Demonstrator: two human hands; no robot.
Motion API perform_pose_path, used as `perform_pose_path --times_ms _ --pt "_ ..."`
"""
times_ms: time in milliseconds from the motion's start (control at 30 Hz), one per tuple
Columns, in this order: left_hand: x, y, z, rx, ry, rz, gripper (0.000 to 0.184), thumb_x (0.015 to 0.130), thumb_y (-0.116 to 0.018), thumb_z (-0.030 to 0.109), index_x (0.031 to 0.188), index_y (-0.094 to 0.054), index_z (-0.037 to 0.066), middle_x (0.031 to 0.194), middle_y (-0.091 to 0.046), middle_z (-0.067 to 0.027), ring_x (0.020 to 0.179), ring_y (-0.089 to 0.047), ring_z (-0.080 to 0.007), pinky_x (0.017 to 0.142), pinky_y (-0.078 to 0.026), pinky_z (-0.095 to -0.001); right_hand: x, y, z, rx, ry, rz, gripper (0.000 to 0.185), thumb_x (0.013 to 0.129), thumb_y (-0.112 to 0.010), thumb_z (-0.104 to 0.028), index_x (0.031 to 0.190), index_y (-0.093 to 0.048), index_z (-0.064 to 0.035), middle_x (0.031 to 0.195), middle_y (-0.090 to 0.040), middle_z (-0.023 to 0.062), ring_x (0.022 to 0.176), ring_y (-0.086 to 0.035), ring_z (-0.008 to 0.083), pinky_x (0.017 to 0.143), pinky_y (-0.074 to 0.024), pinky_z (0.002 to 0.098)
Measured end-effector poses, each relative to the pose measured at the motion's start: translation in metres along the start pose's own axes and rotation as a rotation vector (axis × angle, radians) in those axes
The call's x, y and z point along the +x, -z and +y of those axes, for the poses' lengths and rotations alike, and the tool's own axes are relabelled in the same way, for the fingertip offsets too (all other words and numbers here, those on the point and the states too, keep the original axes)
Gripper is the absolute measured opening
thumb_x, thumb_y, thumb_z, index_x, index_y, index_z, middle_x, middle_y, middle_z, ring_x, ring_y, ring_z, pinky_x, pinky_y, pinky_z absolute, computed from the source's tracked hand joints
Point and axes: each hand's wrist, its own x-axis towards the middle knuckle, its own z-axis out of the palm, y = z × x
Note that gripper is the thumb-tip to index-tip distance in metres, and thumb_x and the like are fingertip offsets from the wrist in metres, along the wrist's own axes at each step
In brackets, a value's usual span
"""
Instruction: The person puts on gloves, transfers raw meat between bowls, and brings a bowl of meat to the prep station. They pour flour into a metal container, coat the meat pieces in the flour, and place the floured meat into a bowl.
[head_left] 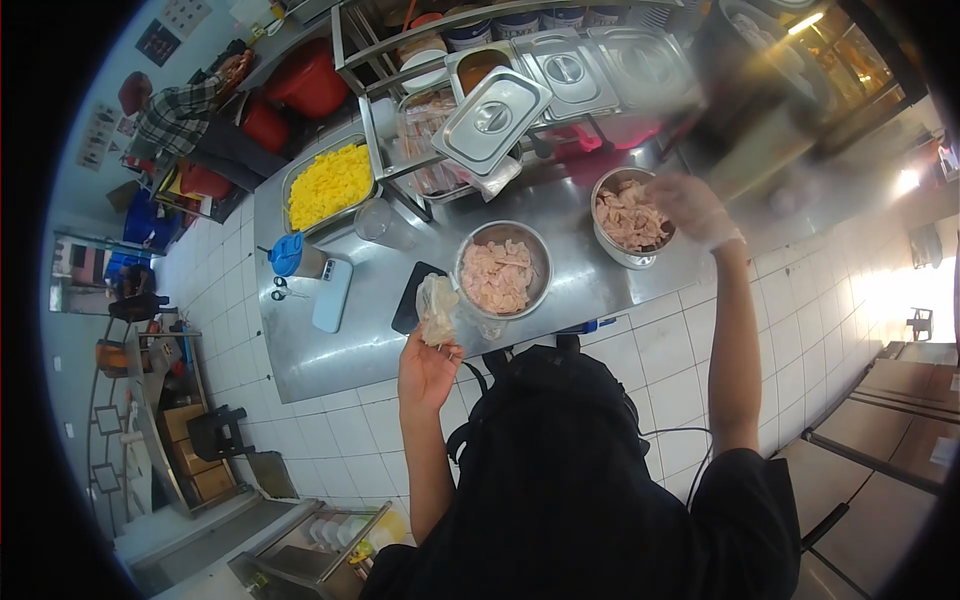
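My left hand (432, 368) is closed around the lower end of a crumpled translucent plastic bag (437, 308) in front of the steel counter. Just right of the bag, a steel bowl (547, 262) holds pale pink raw meat pieces (497, 275). My right hand (697, 208), in a clear plastic glove, reaches over the right rim of a second, deeper steel bowl (628, 258). Darker pink raw meat pieces (630, 213) fill that bowl. The right fingers are smeared by motion, and whether they grip any meat cannot be made out.
On the steel counter (390, 362) are a tray of yellow food (330, 187), a blue-lidded cup (290, 256), scissors (285, 289), a light blue phone (332, 296), a black flat object (410, 300) and a clear container (380, 224). Lidded steel pans (567, 70) stand behind. A co-worker (180, 125) bends at far left.
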Motion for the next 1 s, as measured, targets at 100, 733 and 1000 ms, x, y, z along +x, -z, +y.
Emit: perform_pose_path --times_ms 100,733,1000 --pt "0.002 -0.003 -0.003 0.02 0.021 -0.007 0.022 0.096 -0.059 0.02 0.114 -0.057 0.008 0.1 -0.061 -0.0043 0.084 -0.056 -0.0157 0.072 -0.046 -0.0327 0.007 -0.009 0.019 -0.536 -0.016 0.078 0.03 0.084 -0.068 -0.024 0.103 -0.063 -0.002 0.098 -0.068 0.0168 0.094 -0.064 0.0335 0.084 -0.0496 0.0402" --pt "0.013 -0.021 -0.008 0.072 0.079 -0.044 0.02 0.096 -0.057 0.019 0.112 -0.057 0.006 0.103 -0.061 -0.0054 0.087 -0.057 -0.0174 0.075 -0.046 -0.0346 -0.005 0.03 -0.015 -0.259 0.065 0.181 0.045 0.093 -0.059 -0.046 0.101 -0.063 -0.0013 0.094 -0.065 0.0209 0.092 -0.062 0.0375 0.081 -0.0483 0.0442" --pt "0.011 -0.026 -0.013 0.073 0.062 -0.043 0.021 0.095 -0.058 0.018 0.113 -0.056 0.006 0.107 -0.061 -0.0057 0.089 -0.056 -0.0176 0.075 -0.045 -0.0345 -0.006 0.019 -0.034 -0.263 -0.036 -0.026 0.063 0.098 -0.042 -0.059 0.118 -0.064 -0.004 0.106 -0.067 0.0198 0.098 -0.063 0.0355 0.089 -0.048 0.0428"
